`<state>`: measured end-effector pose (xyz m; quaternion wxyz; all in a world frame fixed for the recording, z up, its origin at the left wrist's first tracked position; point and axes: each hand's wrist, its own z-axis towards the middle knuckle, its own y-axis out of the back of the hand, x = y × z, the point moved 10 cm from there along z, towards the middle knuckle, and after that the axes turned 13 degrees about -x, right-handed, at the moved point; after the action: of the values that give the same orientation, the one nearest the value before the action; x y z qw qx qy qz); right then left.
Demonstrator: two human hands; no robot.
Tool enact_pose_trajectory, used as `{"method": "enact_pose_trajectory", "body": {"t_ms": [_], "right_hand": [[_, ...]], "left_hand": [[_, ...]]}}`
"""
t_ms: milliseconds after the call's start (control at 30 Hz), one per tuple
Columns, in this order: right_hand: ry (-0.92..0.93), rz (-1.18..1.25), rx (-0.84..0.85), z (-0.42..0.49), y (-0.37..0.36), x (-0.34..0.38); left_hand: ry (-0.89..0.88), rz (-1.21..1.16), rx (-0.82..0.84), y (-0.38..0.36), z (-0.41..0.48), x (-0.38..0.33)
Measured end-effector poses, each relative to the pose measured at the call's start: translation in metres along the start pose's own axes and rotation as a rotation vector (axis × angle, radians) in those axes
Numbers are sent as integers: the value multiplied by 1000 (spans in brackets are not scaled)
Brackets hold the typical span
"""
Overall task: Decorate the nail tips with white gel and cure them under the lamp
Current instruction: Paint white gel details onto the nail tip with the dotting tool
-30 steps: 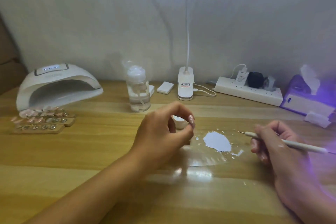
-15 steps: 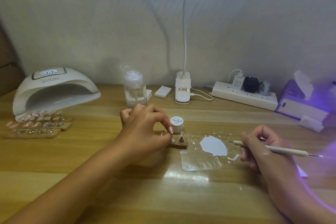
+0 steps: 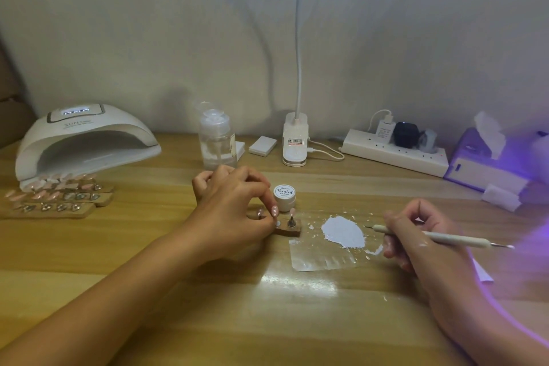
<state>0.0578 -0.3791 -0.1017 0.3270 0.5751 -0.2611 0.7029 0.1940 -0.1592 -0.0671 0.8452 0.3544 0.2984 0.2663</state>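
Observation:
My left hand (image 3: 234, 205) pinches a small nail tip on its stand at the left end of a short wooden holder block (image 3: 292, 232); one more stand with a pink tip rises from the block. A small white gel jar (image 3: 284, 194) sits just behind it. White gel (image 3: 344, 230) is smeared on a clear film sheet (image 3: 320, 255). My right hand (image 3: 416, 235) grips a thin white dotting pen (image 3: 439, 238), its metal point aimed at the gel. The white curing lamp (image 3: 80, 140) stands at the far left.
Wooden strips of finished nail tips (image 3: 59, 196) lie before the lamp. A clear pump bottle (image 3: 217, 140), a desk lamp base (image 3: 294, 142), a power strip (image 3: 395, 151) and a purple tissue box (image 3: 487, 163) line the back wall.
My left hand came down from above the film to the wooden holder block and now pinches a tip there. The view tilted up. My right hand kept the pen.

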Motion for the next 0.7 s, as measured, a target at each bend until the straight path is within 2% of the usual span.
{"method": "enact_pose_trajectory", "body": {"t_ms": [500,700], "right_hand": [[3,-5,-13,-1,1,1],[5,-8,-8,-1,0,1]], "left_hand": [[13,-4,35,-1,-4,-1],[-86,109,-77,12,-7,-21]]}}
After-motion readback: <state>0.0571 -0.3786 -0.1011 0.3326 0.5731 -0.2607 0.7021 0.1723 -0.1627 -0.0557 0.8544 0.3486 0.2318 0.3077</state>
